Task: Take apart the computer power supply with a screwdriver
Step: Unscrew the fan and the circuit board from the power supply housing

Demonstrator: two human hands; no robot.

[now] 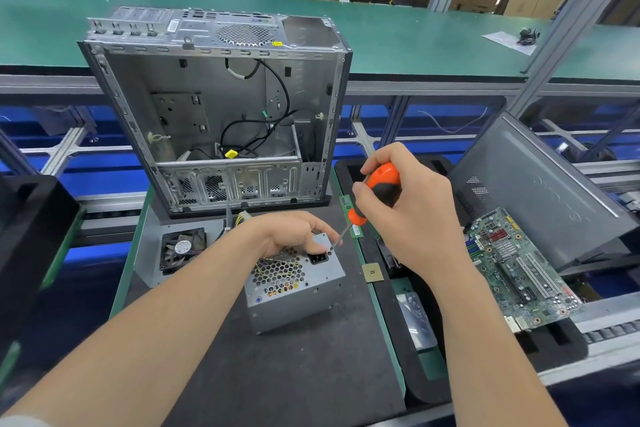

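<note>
Right hand (408,204) is wrapping its fingers closed around the orange-and-black handle of a screwdriver (379,189), tilting the tool so that its thin metal shaft is slanting down and to the left. The tip is meeting the top face of the grey sheet-metal power supply box (294,282) close to the black power socket (318,258), at what looks like a small screw; the screw itself is too small to make out. Left hand (294,230) is curling loosely over the far upper edge of the same box, fingertips (323,248) pressing on its top face just beside the socket and the screwdriver tip, gripping nothing else. The box is sitting on the dark grey matted surface (294,374), its honeycomb vent grille facing up. Beyond the box, the open silver computer case (214,107) is standing upright with black cables hanging inside. Left of the box, a grey metal panel with a black fan (181,250) is lying flat. Right of the box, a green motherboard (519,269) is resting in a black tray, with a small square processor chip (372,272) between them.
</note>
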